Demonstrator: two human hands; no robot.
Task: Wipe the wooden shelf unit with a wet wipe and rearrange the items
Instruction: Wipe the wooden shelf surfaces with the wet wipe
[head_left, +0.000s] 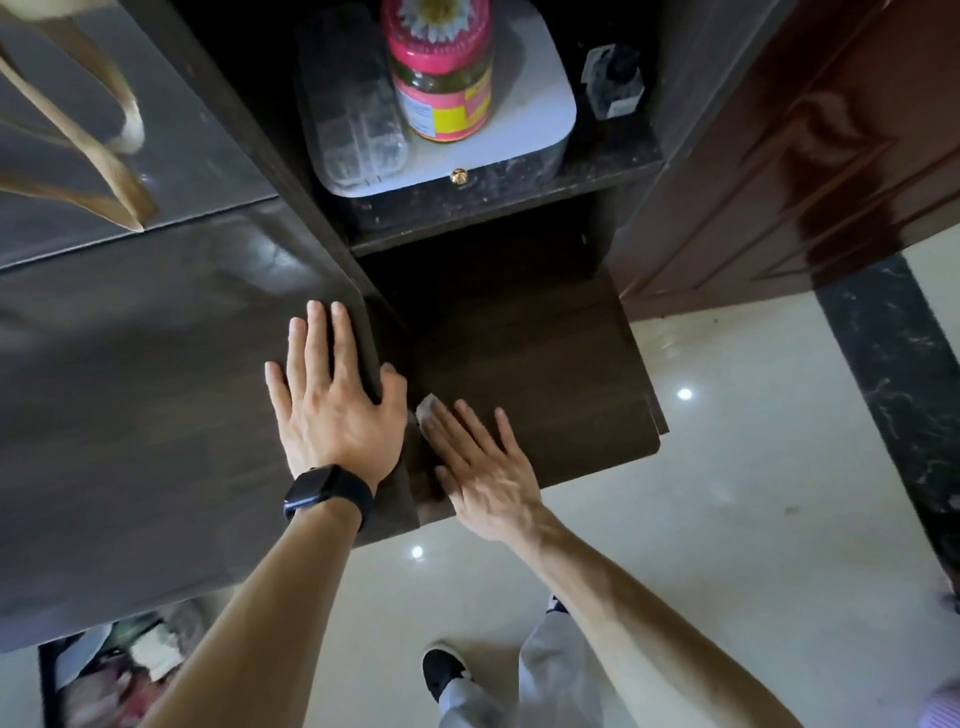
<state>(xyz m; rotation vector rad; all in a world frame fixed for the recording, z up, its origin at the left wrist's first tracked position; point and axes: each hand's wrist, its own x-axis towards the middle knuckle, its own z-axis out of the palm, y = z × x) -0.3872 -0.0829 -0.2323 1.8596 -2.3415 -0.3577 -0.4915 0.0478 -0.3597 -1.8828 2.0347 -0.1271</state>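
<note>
1. The left hand (332, 405) is lying flat, palm down, fingers straight and slightly spread, thumb splaying toward the other hand.
2. Its wrist is wearing a black smartwatch (327, 491).
3. The right hand (478, 462) is pressing flat just beside it, fingers straight, a wet wipe (427, 411) peeking out under the fingertips.

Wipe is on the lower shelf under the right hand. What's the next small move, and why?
Probably slide the right hand and wet wipe rightward across the lower shelf: the wipe sits at its left edge, bare board stretches right, and the left hand rests flat on the side panel.
</note>
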